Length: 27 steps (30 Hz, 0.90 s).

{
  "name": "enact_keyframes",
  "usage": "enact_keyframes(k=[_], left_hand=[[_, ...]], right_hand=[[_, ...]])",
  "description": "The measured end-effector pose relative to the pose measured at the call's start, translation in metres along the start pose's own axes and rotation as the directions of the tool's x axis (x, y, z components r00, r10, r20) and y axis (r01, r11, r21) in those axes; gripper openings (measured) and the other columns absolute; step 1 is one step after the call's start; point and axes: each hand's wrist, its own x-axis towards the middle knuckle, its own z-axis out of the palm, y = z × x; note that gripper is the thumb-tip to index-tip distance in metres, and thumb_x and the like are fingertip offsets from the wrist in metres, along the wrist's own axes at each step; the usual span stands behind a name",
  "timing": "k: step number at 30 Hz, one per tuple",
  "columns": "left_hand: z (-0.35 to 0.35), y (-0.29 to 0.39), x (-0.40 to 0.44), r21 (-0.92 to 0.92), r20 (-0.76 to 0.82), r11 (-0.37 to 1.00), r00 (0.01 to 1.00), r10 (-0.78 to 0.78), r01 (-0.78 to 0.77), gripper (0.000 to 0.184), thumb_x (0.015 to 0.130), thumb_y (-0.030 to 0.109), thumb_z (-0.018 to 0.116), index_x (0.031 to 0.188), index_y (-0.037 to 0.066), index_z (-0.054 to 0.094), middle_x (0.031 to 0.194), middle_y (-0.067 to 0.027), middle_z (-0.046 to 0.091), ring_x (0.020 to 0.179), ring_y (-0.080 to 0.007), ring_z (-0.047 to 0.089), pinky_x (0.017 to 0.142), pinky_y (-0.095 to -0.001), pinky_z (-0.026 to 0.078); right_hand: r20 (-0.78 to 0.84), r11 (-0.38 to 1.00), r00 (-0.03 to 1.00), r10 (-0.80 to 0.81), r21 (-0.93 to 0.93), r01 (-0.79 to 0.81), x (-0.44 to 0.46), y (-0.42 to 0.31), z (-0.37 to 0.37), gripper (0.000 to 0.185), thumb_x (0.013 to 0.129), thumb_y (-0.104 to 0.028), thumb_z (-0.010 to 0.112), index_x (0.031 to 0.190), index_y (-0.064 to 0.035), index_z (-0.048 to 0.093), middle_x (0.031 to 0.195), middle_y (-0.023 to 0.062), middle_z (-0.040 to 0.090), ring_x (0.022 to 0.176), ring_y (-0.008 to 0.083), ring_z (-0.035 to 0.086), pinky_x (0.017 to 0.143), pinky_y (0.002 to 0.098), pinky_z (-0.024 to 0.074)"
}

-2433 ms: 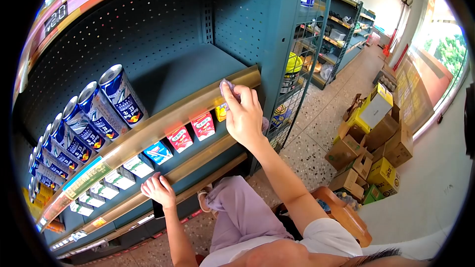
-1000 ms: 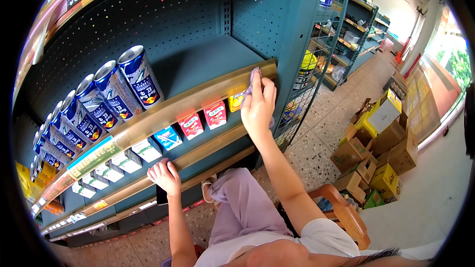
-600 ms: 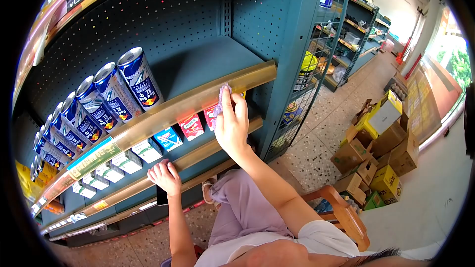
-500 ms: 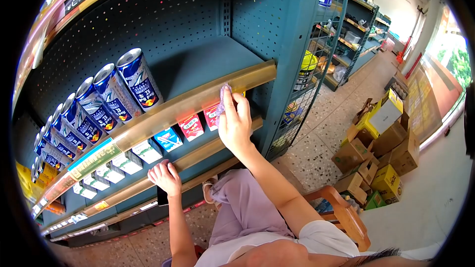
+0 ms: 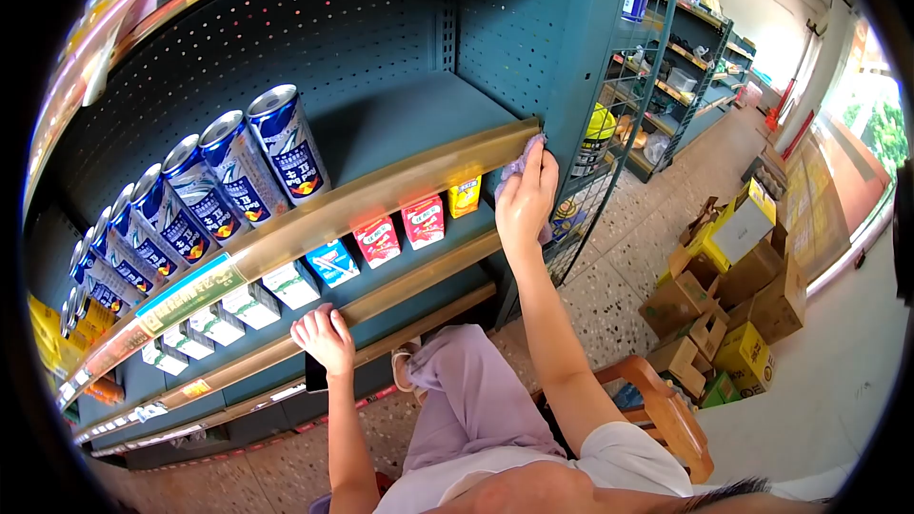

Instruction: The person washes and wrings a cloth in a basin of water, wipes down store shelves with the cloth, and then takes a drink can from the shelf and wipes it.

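My right hand (image 5: 526,202) is closed on a crumpled purple cloth (image 5: 519,164), which it presses to the right end of the upper shelf's brown front strip (image 5: 419,173), beside the shelf post. Fingers spread, my left hand (image 5: 325,339) rests on the front strip of the shelf below and holds nothing that I can see. Just under it is a dark flat object (image 5: 315,374), mostly hidden. Blue and silver Red Bull cans (image 5: 288,145) line the upper shelf's left part. Beneath them stand small red boxes (image 5: 423,222), a blue box (image 5: 332,263) and white-green boxes (image 5: 245,306).
A wire mesh panel (image 5: 609,157) flanks the shelf on the right. Cardboard boxes (image 5: 678,297) are piled on the speckled floor near the wall. A wooden chair (image 5: 666,409) stands close by my right side. More stocked shelves (image 5: 681,76) stand further back.
My right hand has slid right along the upper strip with the cloth, reaching its end by the post. A yellow box below is now uncovered. My left hand stays on the lower strip.
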Motion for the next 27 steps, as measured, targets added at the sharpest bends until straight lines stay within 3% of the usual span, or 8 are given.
enact_keyframes(k=[4,7,11,13,17,21,27], left_hand=[[-0.001,0.003,0.001,-0.016,-0.010,1.000,1.000,-0.008,0.008,0.015,0.092,0.022,0.054,0.098,0.012,0.064,0.094,-0.0072,0.060,0.097,-0.0283,0.054,0.103,-0.0484,0.033],[0.000,0.003,0.001,-0.028,-0.018,1.000,1.000,-0.013,0.012,0.015,0.092,0.021,0.054,0.098,0.011,0.063,0.094,-0.0075,0.060,0.097,-0.0287,0.054,0.103,-0.0483,0.033],[-0.002,0.003,0.001,-0.037,-0.014,0.999,1.000,-0.023,0.022,0.013,0.092,0.020,0.055,0.097,0.011,0.063,0.093,-0.0079,0.059,0.096,-0.0296,0.054,0.102,-0.0477,0.032],[-0.003,0.003,0.002,-0.038,-0.014,0.999,1.000,-0.018,0.018,0.012,0.091,0.020,0.055,0.097,0.011,0.063,0.093,-0.0080,0.059,0.096,-0.0299,0.054,0.102,-0.0476,0.032],[-0.002,0.002,0.002,-0.027,-0.023,1.000,1.000,-0.014,0.013,0.012,0.091,0.019,0.056,0.097,0.012,0.063,0.093,-0.0083,0.059,0.097,-0.0300,0.053,0.102,-0.0476,0.032],[0.004,0.000,0.001,-0.030,-0.015,0.999,1.000,-0.024,0.023,0.013,0.091,0.020,0.055,0.098,0.012,0.062,0.094,-0.0080,0.060,0.097,-0.0295,0.053,0.102,-0.0480,0.031],[0.006,-0.001,0.001,-0.014,-0.017,0.999,0.999,-0.036,0.036,0.014,0.091,0.023,0.056,0.097,0.013,0.064,0.093,-0.0075,0.060,0.096,-0.0294,0.054,0.102,-0.0481,0.032]], right_hand=[[0.062,0.997,0.998,0.028,0.076,-0.032,-0.004,-0.015,-0.007,0.057,0.080,0.004,0.050,0.137,0.0029,0.047,0.120,0.0231,0.052,0.105,0.0403,0.052,0.093,0.0446,0.0434],[0.128,0.988,0.986,-0.107,0.124,0.091,-0.008,-0.043,-0.017,0.057,0.079,0.003,0.055,0.135,0.0016,0.051,0.114,0.0183,0.053,0.103,0.0368,0.053,0.091,0.0432,0.0448],[0.169,0.973,0.972,-0.164,0.187,0.132,-0.005,-0.066,-0.020,0.055,0.077,0.001,0.060,0.132,-0.0011,0.055,0.111,0.0152,0.052,0.097,0.0341,0.053,0.087,0.0418,0.0452],[0.144,0.982,0.985,-0.096,0.174,0.071,0.001,-0.077,-0.021,0.055,0.074,0.006,0.052,0.128,-0.0006,0.060,0.107,0.0154,0.053,0.097,0.0328,0.053,0.088,0.0403,0.0449],[0.181,0.992,0.978,-0.109,0.081,0.095,0.005,-0.090,-0.021,0.055,0.073,0.005,0.055,0.128,-0.0002,0.060,0.105,0.0143,0.053,0.095,0.0324,0.052,0.086,0.0402,0.0452],[0.259,0.979,0.947,-0.189,0.123,0.162,-0.001,-0.095,-0.022,0.060,0.071,0.003,0.059,0.131,0.0010,0.056,0.109,0.0148,0.052,0.095,0.0346,0.050,0.084,0.0423,0.0453],[0.273,0.958,0.926,-0.261,0.191,0.214,-0.008,-0.113,-0.022,0.054,0.073,0.002,0.060,0.127,-0.0037,0.061,0.105,0.0112,0.056,0.089,0.0315,0.053,0.080,0.0404,0.0458]])
